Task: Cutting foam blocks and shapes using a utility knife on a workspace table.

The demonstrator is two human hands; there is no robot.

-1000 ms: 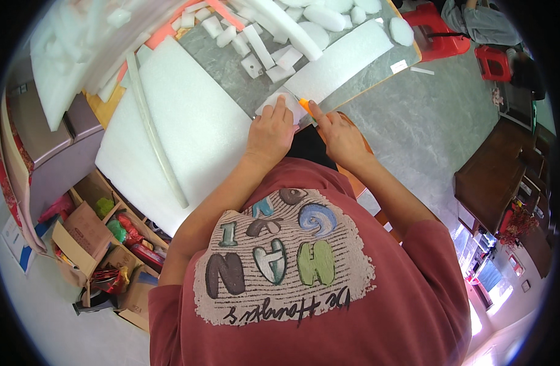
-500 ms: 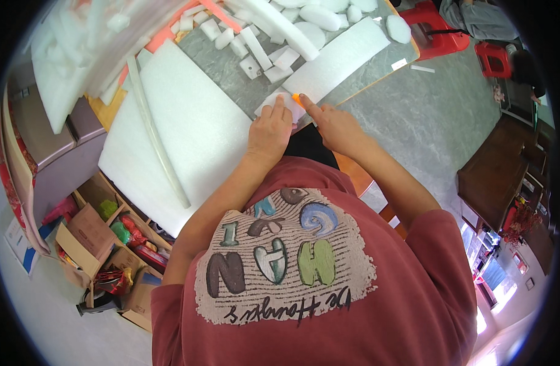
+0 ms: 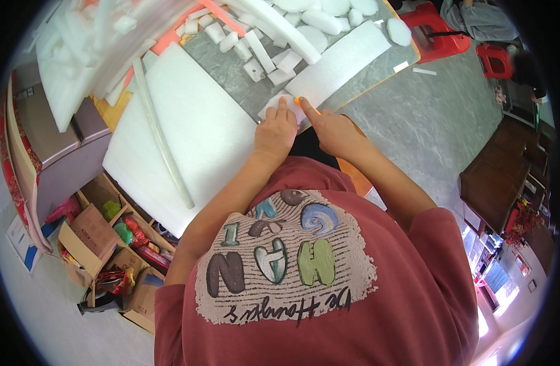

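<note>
Several short white foam offcuts [image 3: 264, 58] lie scattered on the grey bench [image 3: 231, 73], with rounded foam lumps [image 3: 328, 18] heaped at its far end. One large white foam sheet [image 3: 194, 134] covers the bench's left part and overhangs its near edge; a thin white foam strip [image 3: 161, 143] lies along the sheet. One long foam plank [image 3: 347, 64] runs diagonally from the far right of the bench down to the hands. One clear bag of foam pieces [image 3: 78, 55] sits at upper left, above a grey cabinet [image 3: 60, 152]. Open cardboard boxes [image 3: 97, 244] with mixed coloured goods stand on the floor at lower left. Two red stools [image 3: 438, 30] stand on the grey floor beyond the bench's right edge, and a dark wooden table [image 3: 499, 177] is at right. Left hand [image 3: 275, 131]: fingers together and extended flat, pressing down on a small foam piece [image 3: 274, 105] at the near end of the plank. Right hand [image 3: 332, 128]: closed around an orange-tipped tool [image 3: 298, 100], forefinger stretched along it, its tip just beside the left fingertips; the tool's body is hidden in the fist. The small foam piece lies under the left fingers, at the bench's near edge, directly left of the tool tip. The person's red printed shirt blocks everything below the wrists.
</note>
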